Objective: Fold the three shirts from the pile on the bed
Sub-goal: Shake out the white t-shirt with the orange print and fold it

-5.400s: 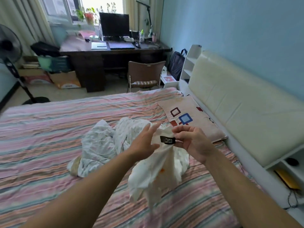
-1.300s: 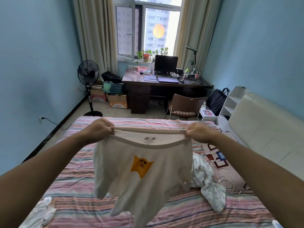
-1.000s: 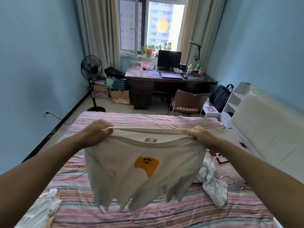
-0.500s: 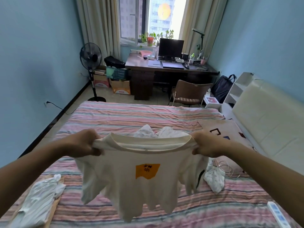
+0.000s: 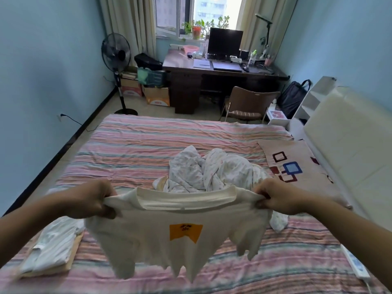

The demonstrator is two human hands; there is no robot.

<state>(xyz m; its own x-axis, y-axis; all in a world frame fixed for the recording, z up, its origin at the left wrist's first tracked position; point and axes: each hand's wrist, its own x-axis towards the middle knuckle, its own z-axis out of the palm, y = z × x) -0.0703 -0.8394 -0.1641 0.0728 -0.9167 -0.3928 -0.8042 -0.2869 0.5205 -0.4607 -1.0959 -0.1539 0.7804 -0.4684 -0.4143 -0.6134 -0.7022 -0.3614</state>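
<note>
Two hands hold one cream cotton T-shirt with an orange patch on the chest [image 5: 184, 236] up by its shoulders: the left hand [image 5: 93, 199] has its fingers curled round the left shoulder seam, the right hand [image 5: 273, 196] pinches the right one, and the body hangs loose above the pink striped bedsheet [image 5: 137, 149]. To do this step well, I'd keep the neckline taut and level, then lower the hem first so the shirt lands flat on the open stripes in front, short of the crumpled white dotted pile of shirts [image 5: 212, 168] lying just beyond the collar. A folded white garment [image 5: 53, 247] sits near the left forearm, well apart from the landing spot
</note>
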